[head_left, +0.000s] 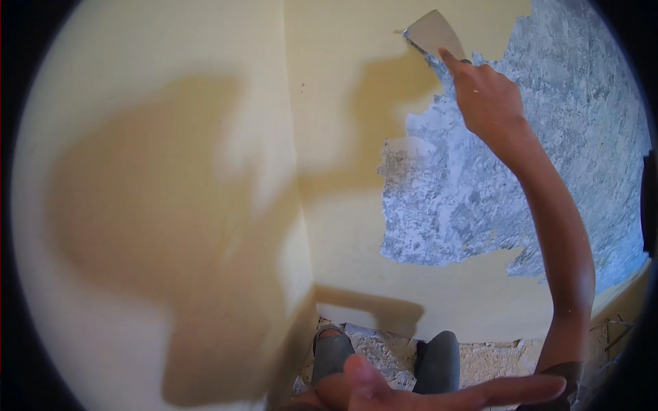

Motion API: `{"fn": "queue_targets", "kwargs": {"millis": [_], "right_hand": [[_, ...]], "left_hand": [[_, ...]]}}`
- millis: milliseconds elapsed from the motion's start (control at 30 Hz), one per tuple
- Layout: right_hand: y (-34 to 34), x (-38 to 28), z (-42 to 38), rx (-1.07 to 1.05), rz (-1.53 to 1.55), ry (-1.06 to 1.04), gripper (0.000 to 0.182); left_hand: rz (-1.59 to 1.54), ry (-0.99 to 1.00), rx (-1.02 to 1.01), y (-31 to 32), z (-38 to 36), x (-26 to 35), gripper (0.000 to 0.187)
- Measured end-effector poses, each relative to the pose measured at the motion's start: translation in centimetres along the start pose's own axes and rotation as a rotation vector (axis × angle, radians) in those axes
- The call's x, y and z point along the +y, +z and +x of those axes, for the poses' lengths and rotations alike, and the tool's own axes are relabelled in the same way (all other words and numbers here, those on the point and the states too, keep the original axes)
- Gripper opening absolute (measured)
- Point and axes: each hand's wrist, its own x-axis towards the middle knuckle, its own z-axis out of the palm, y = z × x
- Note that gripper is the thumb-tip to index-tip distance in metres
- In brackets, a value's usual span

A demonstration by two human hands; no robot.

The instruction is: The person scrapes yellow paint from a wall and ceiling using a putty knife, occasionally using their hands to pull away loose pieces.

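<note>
High on the yellow wall (349,233), my right hand (490,99) is wrapped round the handle of a wide metal scraper (435,34), with the index finger stretched along the blade. The blade lies against the wall at the upper edge of a bare grey-blue patch (452,198) with ragged borders. My left hand (411,394) is low at the bottom of the view, close to the camera, its thumb up and a finger stretched out to the right. Nothing shows in it.
An inside corner (296,164) of the walls runs down left of centre. Large shadows fall across both walls. Below are my knees (439,363) and a rough floor (384,356) strewn with flakes. Thin sticks or rods (620,332) lie at the lower right.
</note>
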Motion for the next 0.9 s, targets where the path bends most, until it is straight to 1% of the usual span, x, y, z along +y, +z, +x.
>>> {"fn": "queue_targets", "kwargs": {"millis": [33,67,100,133,167,200,267,300,333,367,400,467,533,600,667,733,800,867,900], "right_hand": [[0.4,0.3,0.6,0.058,-0.007,-0.035,0.053],[-0.2,0.3,0.5,0.057,-0.010,-0.028,0.053],[-1.0,-0.2,0.0,-0.002,0.008,0.001,0.055],[-1.6,-0.4,-0.5,-0.056,0.025,0.027,0.056],[-2.2,-0.3,-1.2,-0.055,0.021,0.031,0.056],[-2.6,-0.5,-1.9,-0.093,-0.003,0.049,0.055],[-2.5,-0.8,-2.3,-0.136,-0.020,0.064,0.054],[-2.2,-0.7,-2.3,-0.122,-0.018,0.064,0.053],[-1.9,-0.7,-2.0,-0.102,-0.012,0.062,0.053],[-1.7,-0.9,-1.1,-0.100,-0.003,0.059,0.053],[-1.4,-1.2,0.1,-0.075,0.020,0.058,0.053],[-1.5,-1.0,0.6,-0.051,0.039,0.064,0.053],[-1.9,-0.6,-0.1,-0.072,0.080,0.033,0.053],[-2.0,-0.4,-1.3,-0.067,0.077,0.037,0.053],[-2.1,0.0,-2.6,-0.065,0.070,0.044,0.054],[-1.9,0.2,-3.3,-0.121,-0.011,0.053,0.055],[-1.3,0.4,-2.6,-0.083,-0.003,0.025,0.057],[-0.8,0.6,-1.5,-0.050,0.011,-0.001,0.059],[-0.7,0.3,-0.7,-0.043,0.019,-0.015,0.059]], "left_hand": [[-0.351,0.466,-0.009,1.1,1.5,-3.4,0.138],[-0.714,0.929,-0.013,1.9,2.9,-5.9,0.138],[-0.725,0.927,-0.008,2.2,4.0,-7.2,0.138],[-0.735,1.079,-0.010,2.3,4.9,-7.7,0.138],[-0.740,1.227,-0.015,2.4,5.4,-7.9,0.138],[-0.739,1.226,-0.019,2.8,5.1,-7.8,0.138],[-0.772,1.082,0.249,3.5,4.1,-5.7,0.139],[-0.775,1.078,0.253,2.5,4.7,-6.6,0.139],[-0.645,1.193,-0.072,0.5,5.8,-8.3,0.137],[-0.495,1.286,-0.397,-0.9,6.2,-8.8,0.135],[-0.484,1.287,-0.391,-0.8,4.7,-9.0,0.135],[-0.486,0.586,0.492,0.2,1.1,-7.6,0.119],[-0.514,0.963,0.187,-3.5,1.7,-10.8,0.115],[-0.094,0.776,0.549,-7.1,-1.5,-12.7,0.111],[0.283,0.674,0.916,-10.3,-5.2,-15.9,0.101],[0.481,0.524,1.254,-13.7,-10.3,-20.6,0.092],[0.562,0.454,1.508,-16.7,-15.9,-25.7,0.077],[0.609,0.353,1.681,-19.6,-20.9,-30.2,0.082],[0.611,0.352,1.682,-20.7,-22.9,-31.8,0.082]]}}
